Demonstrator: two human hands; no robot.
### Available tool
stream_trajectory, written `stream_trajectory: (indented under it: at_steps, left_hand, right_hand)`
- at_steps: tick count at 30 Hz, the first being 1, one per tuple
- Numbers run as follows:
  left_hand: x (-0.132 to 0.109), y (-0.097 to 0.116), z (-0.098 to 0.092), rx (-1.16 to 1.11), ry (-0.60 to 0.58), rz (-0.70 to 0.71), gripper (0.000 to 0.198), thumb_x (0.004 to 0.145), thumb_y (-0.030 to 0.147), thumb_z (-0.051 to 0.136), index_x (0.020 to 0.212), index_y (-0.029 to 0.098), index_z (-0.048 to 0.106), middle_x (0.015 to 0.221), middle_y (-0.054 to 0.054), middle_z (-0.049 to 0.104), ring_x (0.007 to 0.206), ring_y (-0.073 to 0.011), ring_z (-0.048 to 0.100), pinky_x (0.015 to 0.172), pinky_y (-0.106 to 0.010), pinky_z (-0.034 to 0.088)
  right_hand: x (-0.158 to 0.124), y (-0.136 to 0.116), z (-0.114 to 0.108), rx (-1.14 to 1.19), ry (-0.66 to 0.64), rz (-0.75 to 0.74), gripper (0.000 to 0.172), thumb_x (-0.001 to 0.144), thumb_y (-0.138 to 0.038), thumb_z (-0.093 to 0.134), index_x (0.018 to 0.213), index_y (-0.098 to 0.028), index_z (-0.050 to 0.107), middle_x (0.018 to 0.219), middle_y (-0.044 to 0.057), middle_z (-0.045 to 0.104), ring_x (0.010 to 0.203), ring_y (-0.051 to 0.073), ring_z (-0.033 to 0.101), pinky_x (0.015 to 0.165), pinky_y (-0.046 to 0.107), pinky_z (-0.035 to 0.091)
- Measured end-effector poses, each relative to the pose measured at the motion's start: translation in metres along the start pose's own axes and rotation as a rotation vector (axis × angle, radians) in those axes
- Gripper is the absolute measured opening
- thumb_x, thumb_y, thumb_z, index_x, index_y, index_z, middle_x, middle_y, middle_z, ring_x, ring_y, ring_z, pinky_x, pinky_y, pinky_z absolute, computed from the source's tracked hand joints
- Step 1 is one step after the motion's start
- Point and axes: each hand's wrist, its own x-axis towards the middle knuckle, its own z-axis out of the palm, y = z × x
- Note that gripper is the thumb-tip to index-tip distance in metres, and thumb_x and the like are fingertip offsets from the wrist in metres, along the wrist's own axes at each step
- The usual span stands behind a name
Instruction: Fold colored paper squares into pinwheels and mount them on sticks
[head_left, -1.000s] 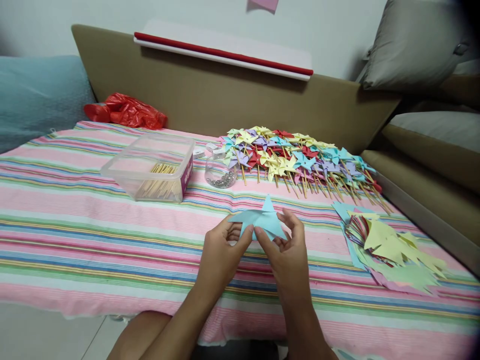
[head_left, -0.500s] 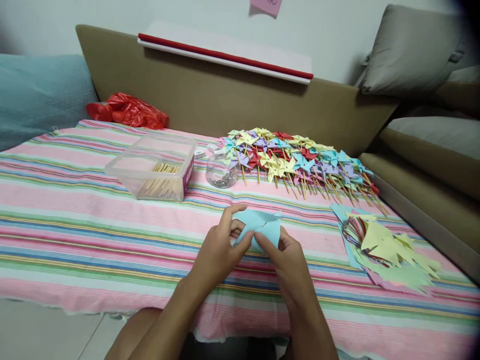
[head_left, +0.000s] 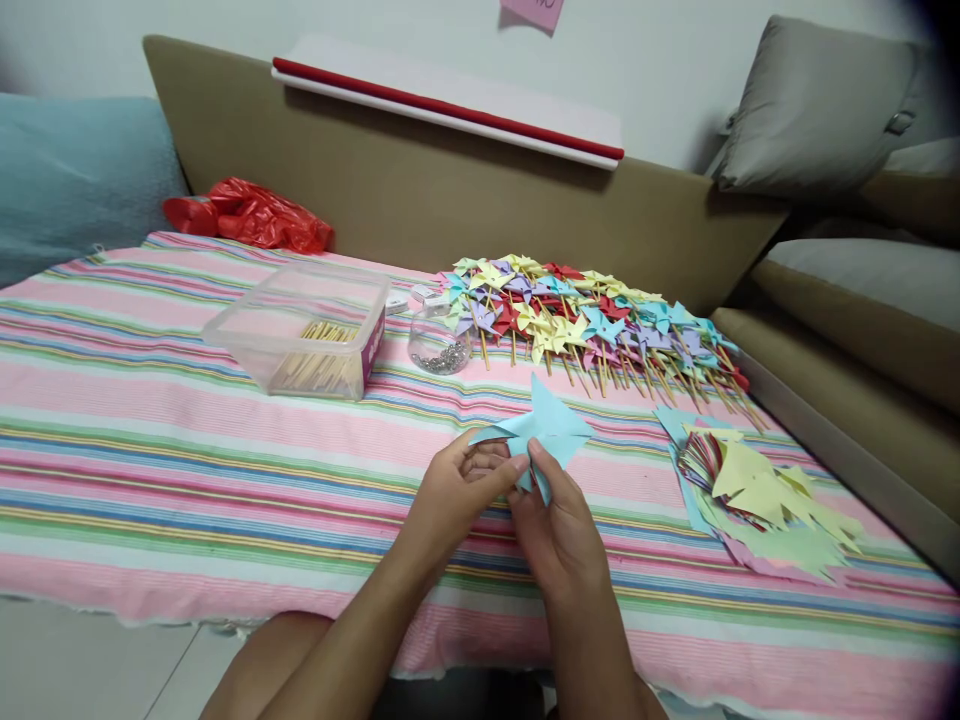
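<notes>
Hands (head_left: 450, 488) pinching paper (head_left: 556, 418), sticks (head_left: 322, 365) in tub (head_left: 373, 350); metal (head_left: 444, 360) in jar (head_left: 433, 328)

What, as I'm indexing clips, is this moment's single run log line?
left hand: holds blue paper | right hand: holds blue paper | beyond: plastic box, jar, pinwheel pile

You've got even, moderate light, soft detail, shadow under red bar (head_left: 450, 109), dark upper-right corner, stretched edges.

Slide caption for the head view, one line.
Left hand and right hand hold blue paper over a striped cloth, with paper pinwheels piled beyond.
</notes>
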Motion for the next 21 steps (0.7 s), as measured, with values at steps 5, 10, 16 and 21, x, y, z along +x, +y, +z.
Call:
stream_trajectory:
  at_steps: [5,10,16,21]
  left_hand:
    - [0.001,-0.001,0.004,-0.062,0.056,0.012,0.025,0.075,0.035,0.081,0.081,0.014,0.07,0.068,0.002,0.06,0.068,-0.0116,0.057,0.068,-0.022,0.046]
    - [0.003,-0.01,-0.001,-0.081,0.112,0.016,0.028,0.079,0.041,0.078,0.078,0.014,0.071,0.075,-0.001,0.065,0.074,-0.0135,0.059,0.072,-0.024,0.047]
    - [0.006,-0.004,-0.003,-0.245,0.191,-0.011,0.03,0.073,0.04,0.083,0.074,0.013,0.069,0.074,-0.001,0.064,0.07,-0.0121,0.057,0.069,-0.023,0.049]
    - [0.008,0.004,-0.006,-0.312,0.312,0.013,0.034,0.065,0.039,0.087,0.07,0.013,0.066,0.07,0.0,0.062,0.065,-0.0105,0.054,0.061,-0.021,0.046]
  right_hand:
    - [0.0,0.011,0.004,0.105,-0.02,0.046,0.02,0.07,-0.023,0.085,0.089,-0.022,0.076,0.091,-0.002,0.076,0.092,0.015,0.068,0.08,0.025,0.055]
    - [0.0,0.013,0.009,0.066,0.011,0.051,0.023,0.067,-0.026,0.087,0.086,-0.023,0.075,0.093,-0.002,0.076,0.092,0.016,0.068,0.083,0.027,0.055]
    - [-0.005,0.01,0.008,-0.092,0.033,-0.126,0.039,0.081,-0.039,0.074,0.115,-0.024,0.062,0.112,0.004,0.073,0.105,0.021,0.068,0.089,0.035,0.054]
    - [-0.005,0.01,0.001,-0.332,0.049,-0.367,0.061,0.082,-0.024,0.073,0.13,-0.033,0.037,0.111,0.003,0.073,0.107,0.019,0.068,0.099,0.042,0.048]
